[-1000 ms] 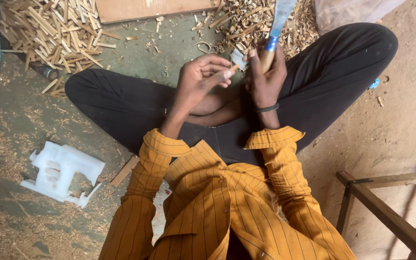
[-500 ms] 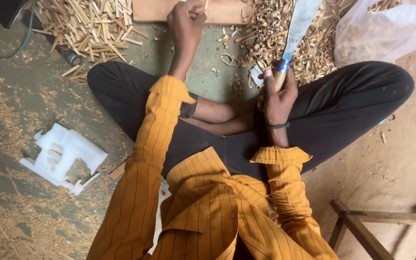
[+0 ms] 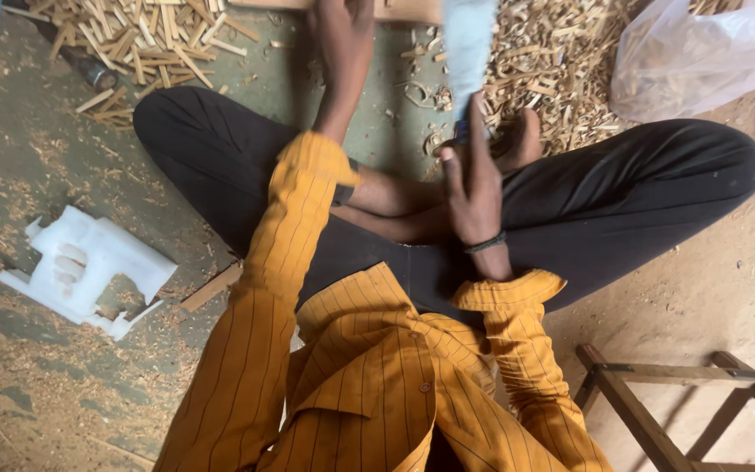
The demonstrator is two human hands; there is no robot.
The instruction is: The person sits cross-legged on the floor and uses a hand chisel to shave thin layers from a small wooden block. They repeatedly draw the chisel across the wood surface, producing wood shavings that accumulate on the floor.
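Shaving-strewn floor; right hand (image 3: pixel 474 188) holds blurred, perhaps-blade tool (image 3: pixel 467 44).

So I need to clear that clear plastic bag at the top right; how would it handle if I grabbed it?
The plastic bag looks thin and crumpled, so it would likely be floppy and sag where it is gripped. It seems light for its size. Its contents are hard to make out. Resting against the wood shavings, it would probably drag some along if pushed.

Left arm (image 3: pixel 342 52) outstretched forward; right hand (image 3: pixel 474 179) in closed grip.
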